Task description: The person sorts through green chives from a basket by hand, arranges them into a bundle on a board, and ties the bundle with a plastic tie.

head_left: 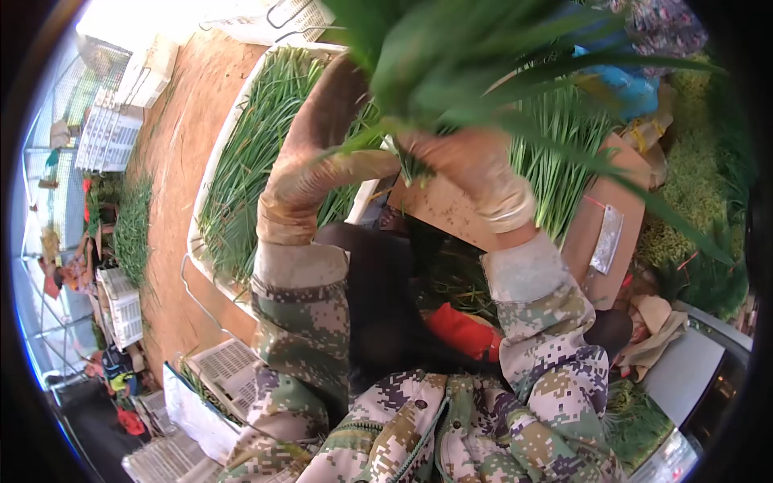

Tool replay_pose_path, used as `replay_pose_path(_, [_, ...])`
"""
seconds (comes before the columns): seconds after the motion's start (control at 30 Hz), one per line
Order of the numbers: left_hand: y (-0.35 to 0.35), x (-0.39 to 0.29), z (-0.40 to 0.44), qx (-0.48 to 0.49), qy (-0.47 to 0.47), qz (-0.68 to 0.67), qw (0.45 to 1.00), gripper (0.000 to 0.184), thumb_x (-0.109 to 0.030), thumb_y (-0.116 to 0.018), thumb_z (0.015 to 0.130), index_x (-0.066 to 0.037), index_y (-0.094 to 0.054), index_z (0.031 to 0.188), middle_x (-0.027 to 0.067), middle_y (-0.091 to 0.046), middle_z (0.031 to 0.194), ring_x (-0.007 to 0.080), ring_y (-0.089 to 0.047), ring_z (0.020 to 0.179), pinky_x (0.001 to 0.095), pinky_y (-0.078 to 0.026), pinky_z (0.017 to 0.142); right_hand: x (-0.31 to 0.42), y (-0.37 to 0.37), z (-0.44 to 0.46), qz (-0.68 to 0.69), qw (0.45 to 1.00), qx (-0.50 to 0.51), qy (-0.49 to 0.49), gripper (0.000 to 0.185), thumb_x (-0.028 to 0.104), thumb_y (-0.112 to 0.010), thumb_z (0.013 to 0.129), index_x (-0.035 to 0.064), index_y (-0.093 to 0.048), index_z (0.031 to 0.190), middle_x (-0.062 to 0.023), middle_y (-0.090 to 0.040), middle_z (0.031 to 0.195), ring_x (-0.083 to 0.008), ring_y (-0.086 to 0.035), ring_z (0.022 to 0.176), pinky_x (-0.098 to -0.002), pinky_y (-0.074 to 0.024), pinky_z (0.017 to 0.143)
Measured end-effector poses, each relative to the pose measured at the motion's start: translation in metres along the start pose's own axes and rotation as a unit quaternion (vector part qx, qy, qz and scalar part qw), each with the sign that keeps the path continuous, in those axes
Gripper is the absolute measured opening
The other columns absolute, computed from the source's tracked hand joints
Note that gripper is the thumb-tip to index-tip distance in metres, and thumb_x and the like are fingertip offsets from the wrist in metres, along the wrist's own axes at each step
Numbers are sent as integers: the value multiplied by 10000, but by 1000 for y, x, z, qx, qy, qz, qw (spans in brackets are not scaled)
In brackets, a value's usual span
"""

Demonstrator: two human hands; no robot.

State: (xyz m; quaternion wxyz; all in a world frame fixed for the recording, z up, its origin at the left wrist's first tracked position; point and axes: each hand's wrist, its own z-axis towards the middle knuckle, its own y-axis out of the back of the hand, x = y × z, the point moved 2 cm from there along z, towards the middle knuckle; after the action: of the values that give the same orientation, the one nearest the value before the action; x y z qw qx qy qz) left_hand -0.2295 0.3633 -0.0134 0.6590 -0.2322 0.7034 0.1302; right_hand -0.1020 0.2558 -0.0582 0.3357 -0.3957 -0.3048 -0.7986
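Both my hands wear pale, dirt-stained gloves. My right hand (475,169) is wrapped round the lower end of a bunch of long green leaves (459,64), blurred by motion. Close beside it on the left, my left hand (322,169) is bent at the wrist with its fingers at the base of the bunch; what they hold is hard to make out. Under my left arm is a white crate (208,169) full of green stalks (250,153). More upright green stalks (555,153) stand to the right of my right hand, by a cardboard box (439,211).
A metal plate (606,240) lies on cardboard at the right. White crates (113,133) stand along the far left, with people (119,378) beyond. A red cloth (463,330) shows between my arms. A newspaper-like printed crate (229,374) is at the lower left.
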Motion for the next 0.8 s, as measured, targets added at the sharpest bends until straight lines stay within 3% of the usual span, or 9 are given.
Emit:
replay_pose_path(0.1, [-3,40,14,-4,116,16,993,663,-60,-877,644,-30,-561,1226,68,-618,1175,189,-624,975,336,-522,871,-49,-22,-38,-6,999,17,-42,309,231,-705,845,18,-637,1059,-113,-687,984,-203,-655,896,-334,-536,781])
replay_pose_path(0.2, [-22,81,14,-119,-125,100,980,407,-46,-840,695,-37,-653,1056,73,-683,991,174,-628,936,318,-506,825,-59,-17,-30,-234,969,36,76,277,246,-639,879,46,-624,1070,-92,-662,1048,-217,-621,955,-344,-514,829])
replay_pose_path(0.3, [-15,93,17,-87,-218,264,935,256,-43,-718,813,-29,-634,1055,123,-672,1016,146,-631,898,313,-501,775,-30,-30,-32,-379,899,221,-16,190,225,-546,911,89,-649,994,-73,-651,1036,-222,-599,972,-361,-512,825])
replay_pose_path(0.37, [-5,100,27,-154,-330,394,844,259,-20,-677,838,-16,-624,1092,140,-658,1020,153,-638,812,297,-514,696,-47,-50,-43,-468,873,105,89,173,210,-592,874,88,-641,988,-102,-665,946,-249,-629,949,-395,-512,791])
replay_pose_path(0.4, [7,105,31,-163,-284,67,942,358,-2,-702,800,3,-606,1146,112,-656,1034,161,-631,863,296,-522,716,-48,-53,-38,-380,922,64,45,221,202,-626,843,91,-619,1034,-114,-663,913,-283,-638,921,-417,-508,768])
replay_pose_path(0.47, [-22,54,11,-167,-226,-64,957,467,47,-702,758,13,-558,1202,92,-639,1017,186,-621,831,309,-542,704,-30,-51,-39,-247,969,7,-26,369,189,-686,782,93,-568,1119,-136,-666,903,-343,-649,896,-449,-505,768])
replay_pose_path(0.67, [10,43,5,-177,-181,-289,923,291,82,-617,756,-2,-538,1024,63,-538,768,179,-560,654,358,-543,744,-57,-41,-121,-82,994,45,-64,563,232,-711,799,109,-477,1296,-175,-681,1016,-356,-651,976,-437,-507,843])
replay_pose_path(0.73, [13,48,-6,-154,-185,-318,917,190,-8,-615,791,-43,-548,965,45,-492,767,173,-502,656,391,-506,822,-100,-51,-189,-25,938,89,-334,311,209,-618,894,67,-589,1170,-175,-687,941,-304,-675,938,-392,-520,800])
replay_pose_path(0.8, [22,59,-6,-80,-189,-399,894,189,-36,-614,800,-42,-540,973,34,-471,761,173,-489,678,401,-487,846,-98,-48,-228,-100,950,71,-286,208,197,-568,950,17,-655,1006,-164,-687,857,-234,-677,858,-361,-517,731])
